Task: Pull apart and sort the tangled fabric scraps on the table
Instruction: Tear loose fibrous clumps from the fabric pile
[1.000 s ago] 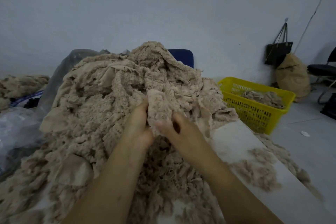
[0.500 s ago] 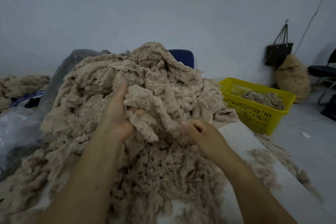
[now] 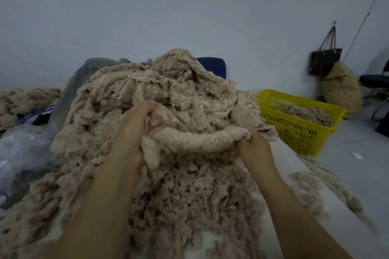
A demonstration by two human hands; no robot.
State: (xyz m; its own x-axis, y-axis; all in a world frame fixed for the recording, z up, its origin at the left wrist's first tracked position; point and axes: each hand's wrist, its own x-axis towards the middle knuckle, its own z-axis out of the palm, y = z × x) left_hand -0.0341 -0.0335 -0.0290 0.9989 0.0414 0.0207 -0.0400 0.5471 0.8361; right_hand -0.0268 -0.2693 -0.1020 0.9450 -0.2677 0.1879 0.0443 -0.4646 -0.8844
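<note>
A big heap of tangled beige fabric scraps (image 3: pixel 168 90) covers most of the white table (image 3: pixel 294 170). Across the front of the heap a long fuzzy beige strip (image 3: pixel 195 139) is stretched between my hands. My left hand (image 3: pixel 134 130) grips its left end, fingers curled into the cloth. My right hand (image 3: pixel 255 149) grips its right end at the table's right side. Loose shredded scraps (image 3: pixel 189 195) lie below the strip, between my forearms.
A yellow plastic basket (image 3: pixel 294 132) holding some scraps stands on the floor to the right. More scraps (image 3: pixel 328 187) trail over the table's right edge. Clear plastic bags (image 3: pixel 23 149) lie left. A blue chair back (image 3: pixel 212 67), a black bag (image 3: pixel 324 61) and a tan sack (image 3: pixel 341 88) stand by the wall.
My hands have moved apart: the right hand went right and the left hand left, drawing one long strip out of the heap and stretching it between them.
</note>
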